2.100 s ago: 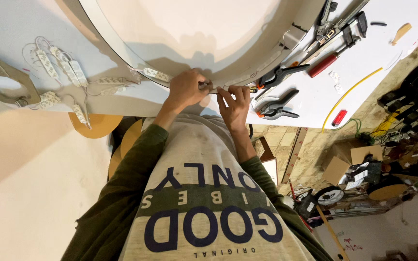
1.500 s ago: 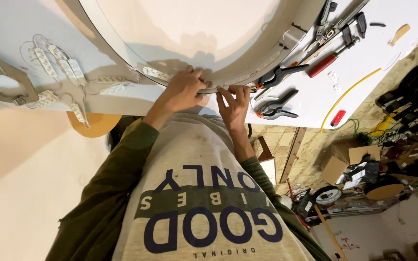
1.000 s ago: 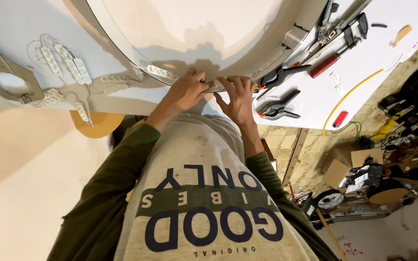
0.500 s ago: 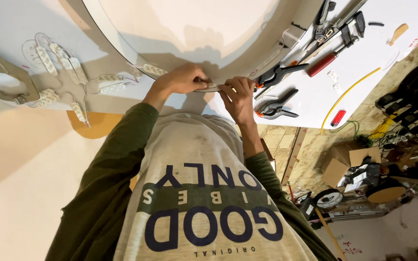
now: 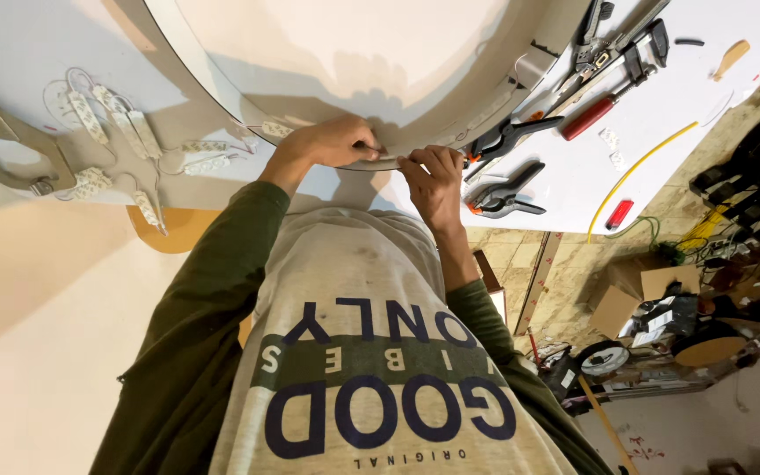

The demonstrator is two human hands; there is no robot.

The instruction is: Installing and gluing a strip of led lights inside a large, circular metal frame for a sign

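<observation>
Two hands meet at the near edge of a large round white sign shell [image 5: 380, 53] lying on the white bench [image 5: 714, 105] in the head view, the only view there is. The left hand [image 5: 332, 141] is curled over the rim, fingers pressed together and gripping the thin metal edge band [image 5: 485, 114]; the right hand [image 5: 433, 180] pinches the same band just beside it, thumb and fingertips closed on the strip. My judgement is that the band could spring away from the curve if either pinch slackens, since it looks thin and bent under tension, and its sharp-looking edge could nick a fingertip that slides along it. Two black spring clamps [image 5: 503, 189] with orange tips sit just beside the right hand, one apparently biting the rim. The shell looks smooth, pale and shallow, its wall curving off past the top of the frame. A string of small white LED modules [image 5: 116, 132] on thin wires lies well apart to the left, and a red-handled screwdriver [image 5: 595, 110] farther right.
</observation>
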